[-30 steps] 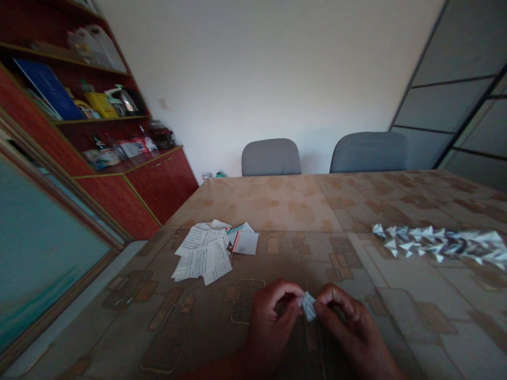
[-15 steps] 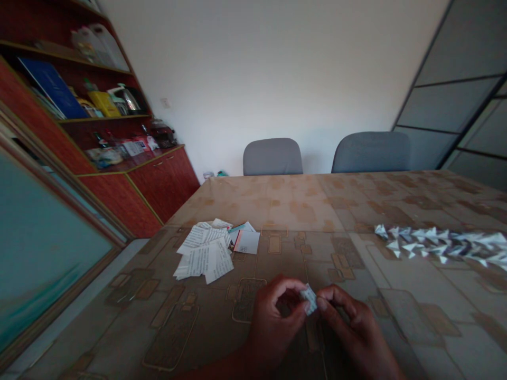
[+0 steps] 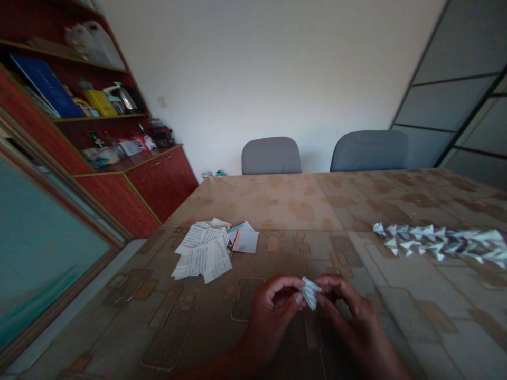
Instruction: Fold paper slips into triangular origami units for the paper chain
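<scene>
A small folded piece of printed paper point(image 3: 310, 292) is held up above the table near its front, with angular creased edges. My left hand point(image 3: 277, 306) pinches its left side between thumb and forefinger. From the other side, my right hand point(image 3: 350, 311) is closed with thumb and forefinger at the paper's right corner. Left of my hands lies a loose pile of printed paper pieces point(image 3: 204, 256), with a pale card-like sheet point(image 3: 246, 241) at its right edge. Over on the right are rows of pointed folded paper pieces point(image 3: 439, 241).
A patterned cloth covers the table point(image 3: 285, 198). Behind its far edge stand two grey chairs, one left point(image 3: 271, 154) and one right point(image 3: 369, 150). A red-brown cabinet point(image 3: 158, 182) with loaded shelves is at the left, beside a glazed panel point(image 3: 47, 253).
The folded paper has turned between my fingers and now shows a wider, pointed outline. My right fingers have shifted slightly along its right side. The whole view has moved a little.
</scene>
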`<state>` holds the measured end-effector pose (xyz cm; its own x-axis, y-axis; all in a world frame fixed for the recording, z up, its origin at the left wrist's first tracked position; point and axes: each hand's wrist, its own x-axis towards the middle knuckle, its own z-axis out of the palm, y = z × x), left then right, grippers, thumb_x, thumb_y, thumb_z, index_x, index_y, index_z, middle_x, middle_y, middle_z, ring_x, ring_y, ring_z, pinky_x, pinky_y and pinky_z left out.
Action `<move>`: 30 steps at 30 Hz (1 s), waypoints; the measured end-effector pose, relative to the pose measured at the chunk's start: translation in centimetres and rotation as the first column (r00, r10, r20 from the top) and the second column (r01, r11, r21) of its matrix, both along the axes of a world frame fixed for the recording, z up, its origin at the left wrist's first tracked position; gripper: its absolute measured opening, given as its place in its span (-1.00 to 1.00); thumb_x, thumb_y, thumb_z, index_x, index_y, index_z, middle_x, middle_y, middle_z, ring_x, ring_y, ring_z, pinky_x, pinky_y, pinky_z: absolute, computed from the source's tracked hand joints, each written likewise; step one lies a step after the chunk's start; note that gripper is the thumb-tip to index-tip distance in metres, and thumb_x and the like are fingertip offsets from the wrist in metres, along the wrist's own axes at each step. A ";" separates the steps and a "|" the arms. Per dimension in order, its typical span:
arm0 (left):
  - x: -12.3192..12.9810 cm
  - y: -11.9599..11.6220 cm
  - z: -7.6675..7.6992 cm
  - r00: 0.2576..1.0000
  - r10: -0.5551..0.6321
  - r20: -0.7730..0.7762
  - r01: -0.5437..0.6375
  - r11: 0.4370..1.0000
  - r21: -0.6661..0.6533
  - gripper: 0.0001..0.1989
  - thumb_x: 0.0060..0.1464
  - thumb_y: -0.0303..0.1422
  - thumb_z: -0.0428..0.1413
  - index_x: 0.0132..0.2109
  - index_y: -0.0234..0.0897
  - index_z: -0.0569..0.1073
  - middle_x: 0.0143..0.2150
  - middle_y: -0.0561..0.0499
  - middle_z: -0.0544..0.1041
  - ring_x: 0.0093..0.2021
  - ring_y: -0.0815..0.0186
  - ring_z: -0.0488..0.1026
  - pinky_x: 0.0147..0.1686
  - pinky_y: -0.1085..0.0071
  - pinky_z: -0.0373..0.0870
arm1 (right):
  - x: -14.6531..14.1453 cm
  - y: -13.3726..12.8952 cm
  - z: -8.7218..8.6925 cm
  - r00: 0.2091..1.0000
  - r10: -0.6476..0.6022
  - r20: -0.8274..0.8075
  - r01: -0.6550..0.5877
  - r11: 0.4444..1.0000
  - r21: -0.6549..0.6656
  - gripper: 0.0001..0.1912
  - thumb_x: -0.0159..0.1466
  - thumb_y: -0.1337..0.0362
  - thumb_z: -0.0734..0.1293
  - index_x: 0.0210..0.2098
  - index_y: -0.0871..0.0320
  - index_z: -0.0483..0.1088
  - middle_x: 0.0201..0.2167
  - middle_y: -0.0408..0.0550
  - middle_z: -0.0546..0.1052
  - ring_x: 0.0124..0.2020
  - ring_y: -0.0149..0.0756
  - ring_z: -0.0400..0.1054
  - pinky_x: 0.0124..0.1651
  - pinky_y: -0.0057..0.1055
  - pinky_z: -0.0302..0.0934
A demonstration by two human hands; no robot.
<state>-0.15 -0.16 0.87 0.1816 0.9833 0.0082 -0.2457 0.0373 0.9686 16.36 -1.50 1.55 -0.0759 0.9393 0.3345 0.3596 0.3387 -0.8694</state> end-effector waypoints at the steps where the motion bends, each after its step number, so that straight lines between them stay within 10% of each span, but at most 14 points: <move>1: 0.0 0.0 0.0 1.000 0.005 0.007 -0.005 1.000 -0.016 -0.88 0.01 -0.35 0.21 -0.28 -0.31 0.52 -0.37 0.01 0.56 -0.35 0.31 0.51 -0.29 0.44 0.44 | 0.1 0.0 0.0 0.999 0.013 0.034 -0.014 1.000 0.020 -0.86 0.30 0.20 0.29 -0.24 0.07 0.46 -0.39 -0.11 0.56 -0.36 -0.30 0.47 -0.29 -0.49 0.37; 30: -0.2 0.0 0.2 0.996 0.000 -0.086 -0.001 1.000 -0.016 -0.88 0.00 -0.36 0.17 -0.32 -0.29 0.57 -0.41 0.02 0.57 -0.41 0.33 0.49 -0.35 0.47 0.40 | 2.1 0.7 0.8 0.945 0.191 0.267 -0.226 0.968 0.105 -0.87 0.27 0.34 0.33 -0.26 0.00 0.51 -0.33 -0.09 0.58 -0.26 -0.23 0.47 -0.24 -0.37 0.38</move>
<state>-0.38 -0.14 1.04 0.1805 0.9833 -0.0230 -0.1610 0.0526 0.9855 18.49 -0.82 2.34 -0.3636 0.8418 0.3989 0.4705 0.5356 -0.7013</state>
